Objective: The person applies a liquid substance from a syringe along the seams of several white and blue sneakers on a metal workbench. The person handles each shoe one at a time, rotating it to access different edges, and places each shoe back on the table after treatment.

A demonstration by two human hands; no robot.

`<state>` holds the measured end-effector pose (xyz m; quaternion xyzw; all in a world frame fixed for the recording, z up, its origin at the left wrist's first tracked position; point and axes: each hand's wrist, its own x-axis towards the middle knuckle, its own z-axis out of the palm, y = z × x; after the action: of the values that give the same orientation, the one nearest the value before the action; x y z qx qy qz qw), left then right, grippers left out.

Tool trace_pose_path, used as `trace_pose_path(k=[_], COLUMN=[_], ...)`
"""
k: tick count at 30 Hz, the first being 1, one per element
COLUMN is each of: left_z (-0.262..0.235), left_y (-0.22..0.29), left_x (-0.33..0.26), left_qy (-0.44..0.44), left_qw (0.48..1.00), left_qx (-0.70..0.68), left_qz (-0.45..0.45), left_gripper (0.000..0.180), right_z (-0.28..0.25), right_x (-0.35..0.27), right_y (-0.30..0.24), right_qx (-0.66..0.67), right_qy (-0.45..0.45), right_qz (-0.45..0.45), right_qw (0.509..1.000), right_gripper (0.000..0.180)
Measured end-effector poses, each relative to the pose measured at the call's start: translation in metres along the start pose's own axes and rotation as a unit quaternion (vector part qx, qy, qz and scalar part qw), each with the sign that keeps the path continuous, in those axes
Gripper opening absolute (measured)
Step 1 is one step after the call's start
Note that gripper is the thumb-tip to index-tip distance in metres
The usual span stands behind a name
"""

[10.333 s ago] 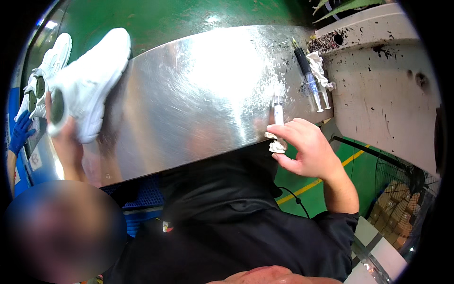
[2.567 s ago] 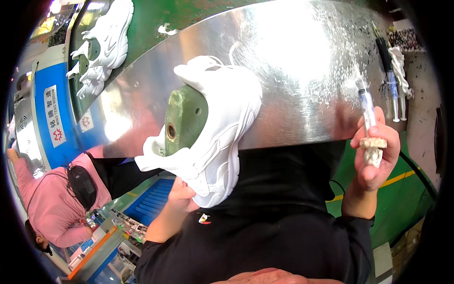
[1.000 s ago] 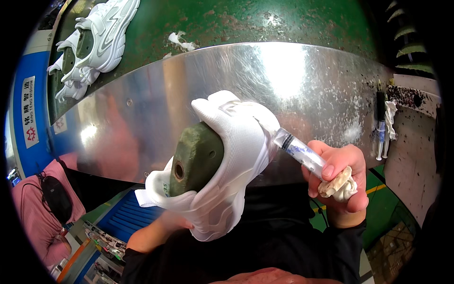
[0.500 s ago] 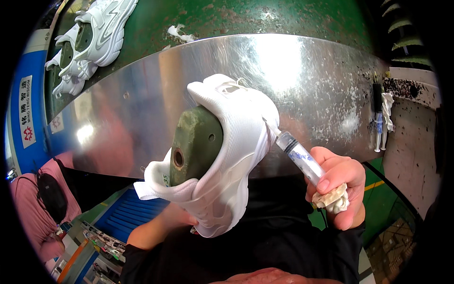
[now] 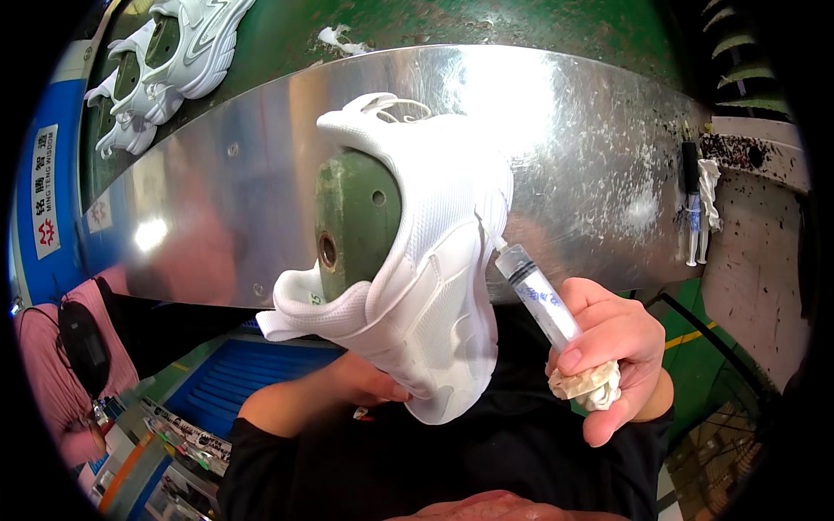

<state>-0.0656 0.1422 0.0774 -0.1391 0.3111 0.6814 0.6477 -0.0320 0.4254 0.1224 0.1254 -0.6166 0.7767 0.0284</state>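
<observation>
A white sneaker (image 5: pixel 426 286) with a dark green shoe last (image 5: pixel 356 217) in its opening is held up in front of me, its heel loop toward the left. My left hand (image 5: pixel 369 379) grips the shoe from below; its fingertips are partly hidden behind it. In my right hand (image 5: pixel 612 343) is a clear syringe (image 5: pixel 540 300) with a black plunger seal and blue marks. The syringe's thin tip meets or nearly meets the shoe's edge above the sole; actual contact I cannot tell. A crumpled whitish wad (image 5: pixel 591 385) is also held in the right hand.
A shiny metal ledge (image 5: pixel 287 122) crosses ahead, with a green conveyor belt (image 5: pixel 539 26) beyond. White sneakers on lasts (image 5: pixel 178 65) stand at the far left. Syringes and a white rag (image 5: pixel 702 204) hang at the right. A person in pink (image 5: pixel 61 365) is at the left.
The sneaker has tilted and turned, showing more of its side. My right hand and the syringe have shifted slightly left, the tip staying by the shoe's edge. The whole view has shifted a little.
</observation>
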Motion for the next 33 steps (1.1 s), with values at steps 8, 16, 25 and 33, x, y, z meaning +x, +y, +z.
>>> trace_pose_path(k=[8, 16, 25, 33], left_z=[0.005, 0.014, 0.014, 0.036], left_y=[-0.006, -0.016, -0.028, -0.023], left_x=[0.019, 0.033, 0.050, 0.070], left_qy=[-0.064, -0.146, -0.209, -0.197], left_qw=[0.997, 0.986, 0.970, 0.970], left_qx=[0.026, -0.025, -0.014, -0.134], left_qz=[0.040, 0.080, 0.125, 0.044], left_gripper=[0.070, 0.063, 0.052, 0.046], right_z=[0.003, 0.005, 0.001, 0.000], right_x=[-0.002, -0.011, -0.037, -0.061], right_y=[-0.010, -0.033, -0.079, -0.102], right_qx=[-0.005, 0.014, -0.022, -0.084], right_qy=[-0.038, -0.086, -0.074, -0.061], right_qz=[0.024, 0.096, 0.153, 0.136], right_qw=[0.999, 0.992, 0.985, 0.985], right_gripper=[0.054, 0.053, 0.050, 0.049])
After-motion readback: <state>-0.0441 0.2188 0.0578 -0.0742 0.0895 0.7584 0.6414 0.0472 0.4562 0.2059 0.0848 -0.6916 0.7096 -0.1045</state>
